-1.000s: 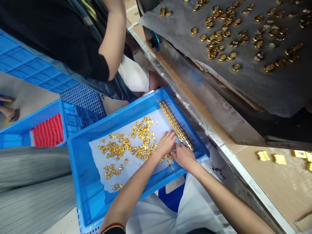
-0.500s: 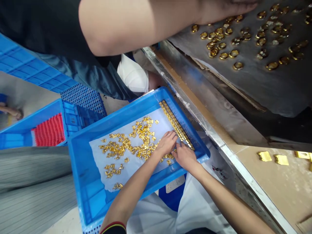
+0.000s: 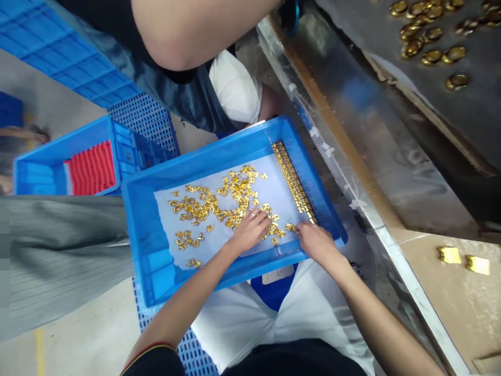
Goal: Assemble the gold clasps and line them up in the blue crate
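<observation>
A blue plastic tray (image 3: 136, 235) lies across my lap, lined with a white sheet (image 3: 164, 209). Small shiny gold pieces (image 3: 195, 209) are scattered in loose clusters over the sheet. Close-set rows of similar gold pieces (image 3: 291, 180) run along the tray's right end. My left hand (image 3: 250, 230) rests on the right part of the loose pieces, fingers stretched out and apart. At the near end of the rows, my right hand (image 3: 317, 240) has its fingers pinched together on a small gold piece, mostly hidden by the fingertips. Another gold piece (image 3: 290, 227) lies just left of them.
A metal-edged bench (image 3: 376, 219) runs along the right, with gold rings (image 3: 430, 34) on its grey upper surface and gold blocks (image 3: 450, 255) lower down. A co-worker's arm (image 3: 195, 26) reaches across the top. Left stands a blue crate (image 3: 39, 175) holding red items (image 3: 92, 167).
My hands have moved apart: the left shifted left onto the loose pieces, the right stays by the rows' near end. The camera view has shifted, and the co-worker's hand has left the frame.
</observation>
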Available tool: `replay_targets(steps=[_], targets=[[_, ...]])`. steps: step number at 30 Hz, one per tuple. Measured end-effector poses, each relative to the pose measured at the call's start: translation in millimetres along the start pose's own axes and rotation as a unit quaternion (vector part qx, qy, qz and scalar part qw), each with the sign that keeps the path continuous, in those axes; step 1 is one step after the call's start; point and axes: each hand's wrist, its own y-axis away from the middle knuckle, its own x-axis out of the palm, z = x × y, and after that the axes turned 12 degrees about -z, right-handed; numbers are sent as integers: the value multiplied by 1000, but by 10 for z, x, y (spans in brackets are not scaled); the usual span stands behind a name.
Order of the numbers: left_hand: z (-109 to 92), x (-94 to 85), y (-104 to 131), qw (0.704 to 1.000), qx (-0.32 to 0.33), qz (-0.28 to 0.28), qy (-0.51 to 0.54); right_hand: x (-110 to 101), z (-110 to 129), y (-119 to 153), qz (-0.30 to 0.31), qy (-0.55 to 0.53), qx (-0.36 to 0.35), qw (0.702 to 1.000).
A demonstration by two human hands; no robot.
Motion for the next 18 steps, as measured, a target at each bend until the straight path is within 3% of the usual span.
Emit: replay_targets(steps=[4, 9, 15, 18], targets=[[-87, 58, 46, 1000, -12, 8, 9, 17, 51, -142, 3, 6, 10, 1000], [-232, 109, -173, 1000, 6, 14, 19, 9, 121, -245, 3, 19, 21, 1000], [-380, 211, -459, 998, 39, 41, 6, -19, 17, 4, 6, 49, 63, 997], [-406, 268, -539, 997, 49, 54, 6, 8, -68, 206, -38, 44, 43, 997]])
